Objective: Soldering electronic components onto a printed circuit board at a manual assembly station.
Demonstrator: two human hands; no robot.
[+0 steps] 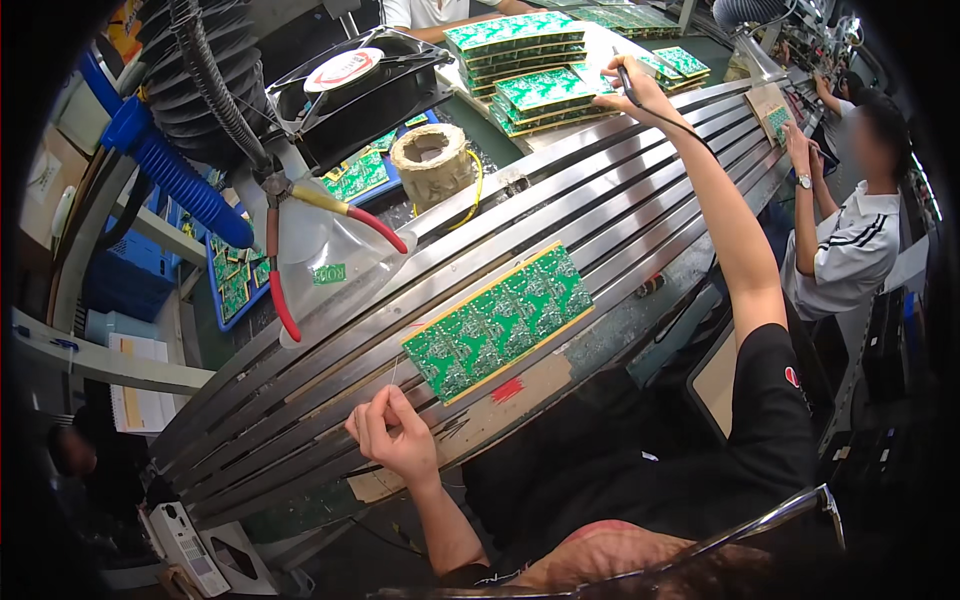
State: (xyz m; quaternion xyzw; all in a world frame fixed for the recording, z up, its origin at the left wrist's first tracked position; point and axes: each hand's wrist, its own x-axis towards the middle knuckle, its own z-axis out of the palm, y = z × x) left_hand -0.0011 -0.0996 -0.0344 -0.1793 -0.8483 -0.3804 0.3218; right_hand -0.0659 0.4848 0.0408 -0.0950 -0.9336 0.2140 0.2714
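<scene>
Between the thumb and fingertips of my left hand point(392, 435), a thin length of solder wire point(395, 372) points up beside the near left corner of a green circuit board panel point(498, 322). That panel lies flat on the metal rails, nothing of mine touching it. Far to the right, my outstretched right hand point(648, 98) is closed around a dark, pen-shaped soldering iron point(627, 82). Its tip points up and left, and its cord runs back along my forearm. Right beside this hand are stacked green circuit boards point(545, 92).
Long metal rails point(620, 215) cross the bench. Left of them are a black fan point(350, 85), red-handled pliers point(375, 228) on a clear hood, a tan ring-shaped roll point(432, 165) and a blue tray of small boards point(235, 285). Another person point(850, 230) works at the right.
</scene>
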